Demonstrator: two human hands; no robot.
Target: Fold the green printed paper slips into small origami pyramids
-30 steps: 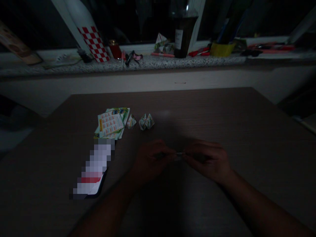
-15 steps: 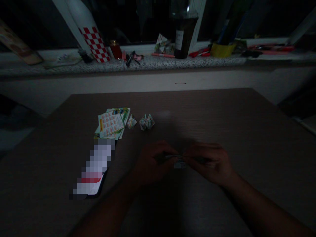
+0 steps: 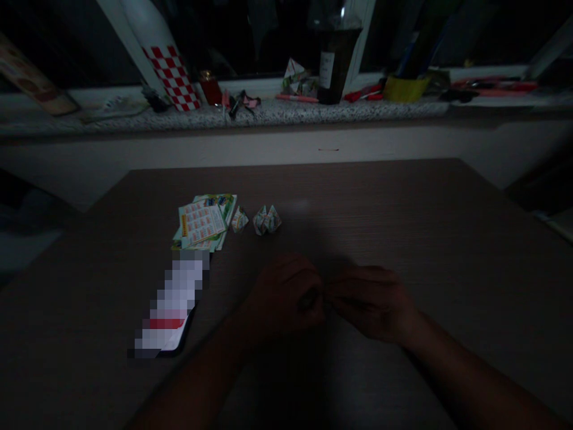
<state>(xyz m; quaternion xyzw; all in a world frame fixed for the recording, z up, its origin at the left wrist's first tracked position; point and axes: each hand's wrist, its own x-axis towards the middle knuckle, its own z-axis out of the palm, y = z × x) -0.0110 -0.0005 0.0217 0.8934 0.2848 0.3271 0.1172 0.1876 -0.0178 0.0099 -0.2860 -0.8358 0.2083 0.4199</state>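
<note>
My left hand (image 3: pixel 289 295) and my right hand (image 3: pixel 373 303) meet over the middle of the table, with fingertips pinched together and touching or nearly so. Between them is a small piece of folded paper, seen half a second ago but now almost wholly hidden by the fingers and dark shadow. Beyond my left hand stand small folded paper shapes: a two-peaked one (image 3: pixel 267 220) and, left of it, a single-peaked one (image 3: pixel 240 220). A stack of printed paper sheets (image 3: pixel 202 224) lies beside them.
A phone (image 3: pixel 172 310) with a blurred screen lies left of my left forearm. Behind the wooden table (image 3: pixel 380 197), a granite sill (image 3: pixel 277 113) holds a red-checked white bottle (image 3: pixel 172 77), a dark labelled bottle (image 3: pixel 333 68), a yellow-banded holder (image 3: pixel 405 88) and pens.
The left hand has rolled over, its fingers curling round the paper, which has gone from sight. My right fingers have come slightly lower and flatter, still pinched at the same place.
</note>
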